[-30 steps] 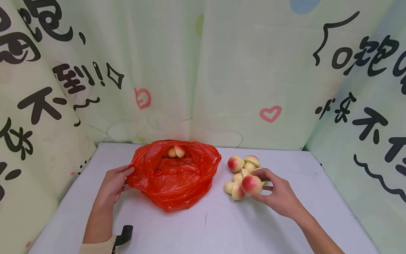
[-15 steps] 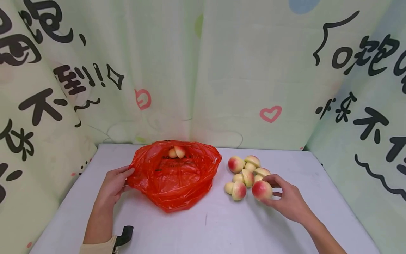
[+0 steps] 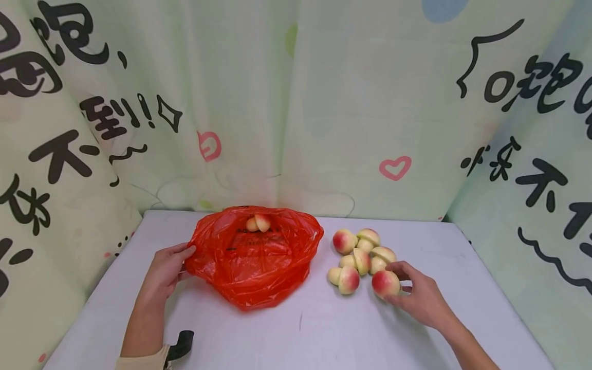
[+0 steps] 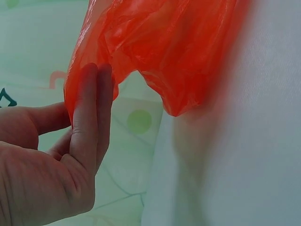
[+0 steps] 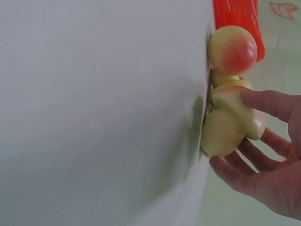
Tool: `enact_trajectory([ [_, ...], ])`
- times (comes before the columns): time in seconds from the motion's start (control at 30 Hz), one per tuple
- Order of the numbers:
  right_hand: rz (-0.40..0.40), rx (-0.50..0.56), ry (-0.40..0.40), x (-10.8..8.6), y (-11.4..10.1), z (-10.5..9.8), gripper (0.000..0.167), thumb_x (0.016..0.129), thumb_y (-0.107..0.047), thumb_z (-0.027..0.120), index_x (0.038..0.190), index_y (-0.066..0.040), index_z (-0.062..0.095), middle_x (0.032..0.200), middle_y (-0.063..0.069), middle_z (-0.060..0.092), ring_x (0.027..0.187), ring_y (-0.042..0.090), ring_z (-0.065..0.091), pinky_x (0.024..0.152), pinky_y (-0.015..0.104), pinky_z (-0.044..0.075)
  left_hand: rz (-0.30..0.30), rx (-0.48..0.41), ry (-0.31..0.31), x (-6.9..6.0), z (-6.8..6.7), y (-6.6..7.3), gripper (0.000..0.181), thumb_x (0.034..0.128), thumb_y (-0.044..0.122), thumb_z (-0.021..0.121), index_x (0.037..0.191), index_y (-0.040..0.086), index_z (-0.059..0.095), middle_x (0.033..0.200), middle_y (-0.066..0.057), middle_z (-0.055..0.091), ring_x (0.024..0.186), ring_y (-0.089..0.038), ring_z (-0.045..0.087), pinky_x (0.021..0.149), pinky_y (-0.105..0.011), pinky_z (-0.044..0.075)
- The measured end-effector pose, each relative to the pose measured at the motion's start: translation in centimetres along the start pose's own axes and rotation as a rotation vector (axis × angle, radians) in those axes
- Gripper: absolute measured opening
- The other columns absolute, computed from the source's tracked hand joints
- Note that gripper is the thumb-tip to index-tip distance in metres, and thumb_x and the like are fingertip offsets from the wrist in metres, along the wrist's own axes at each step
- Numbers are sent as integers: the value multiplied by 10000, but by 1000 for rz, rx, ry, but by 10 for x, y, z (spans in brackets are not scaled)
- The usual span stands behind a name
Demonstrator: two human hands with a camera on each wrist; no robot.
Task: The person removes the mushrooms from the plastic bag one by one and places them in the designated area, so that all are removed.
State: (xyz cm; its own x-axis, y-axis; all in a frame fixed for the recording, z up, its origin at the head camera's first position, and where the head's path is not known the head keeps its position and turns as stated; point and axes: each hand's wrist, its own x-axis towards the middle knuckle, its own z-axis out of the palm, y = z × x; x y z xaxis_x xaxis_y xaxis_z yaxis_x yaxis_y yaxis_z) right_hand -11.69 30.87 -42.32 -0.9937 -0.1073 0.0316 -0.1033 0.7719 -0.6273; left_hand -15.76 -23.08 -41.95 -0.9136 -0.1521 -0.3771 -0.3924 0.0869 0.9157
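My left hand (image 3: 163, 272) pinches the left edge of a red plastic bag (image 3: 259, 277), whose mouth gapes toward me. In the left wrist view the thumb and fingers (image 4: 84, 117) have the thin film between them. Inside the bag sits a pale mushroom (image 3: 262, 222) with a pinkish cap. On the right, my right hand (image 3: 421, 295) holds a toy-like mushroom (image 3: 386, 283) with a red and yellow cap, low at the table. The right wrist view has the thumb on the cap and the fingers round the mushroom (image 5: 223, 132).
Several similar mushrooms lie in a cluster between the bag and my right hand, among them one mushroom (image 3: 349, 280) at the front and another mushroom (image 3: 344, 240) at the back. A white table (image 3: 296, 339) lies under everything, with a printed curtain (image 3: 333, 128) behind and at both sides.
My right hand has moved right and nearer to me with its mushroom, away from the cluster, and lowered it toward the table. My left hand and the bag have stayed put.
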Motion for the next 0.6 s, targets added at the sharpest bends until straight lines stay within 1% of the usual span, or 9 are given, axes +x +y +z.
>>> enact_trajectory([
  [0.4,-6,6,10,0,6,5,584,800,-173,914,1306,-83,639,1262,113,701,1161,308,657,907,420,612,0,3,3,0,0,1,616,1100,346,515,1604,24,367,1584,-242,442,1054,-140,637,793,-205,597],
  [0.6,-27,-14,16,0,8,7,578,793,-181,920,1298,-94,654,1242,95,713,1159,300,658,925,427,604,-3,2,3,-1,0,1,617,1099,344,518,1602,20,368,1580,-242,446,1038,-134,640,792,-206,598],
])
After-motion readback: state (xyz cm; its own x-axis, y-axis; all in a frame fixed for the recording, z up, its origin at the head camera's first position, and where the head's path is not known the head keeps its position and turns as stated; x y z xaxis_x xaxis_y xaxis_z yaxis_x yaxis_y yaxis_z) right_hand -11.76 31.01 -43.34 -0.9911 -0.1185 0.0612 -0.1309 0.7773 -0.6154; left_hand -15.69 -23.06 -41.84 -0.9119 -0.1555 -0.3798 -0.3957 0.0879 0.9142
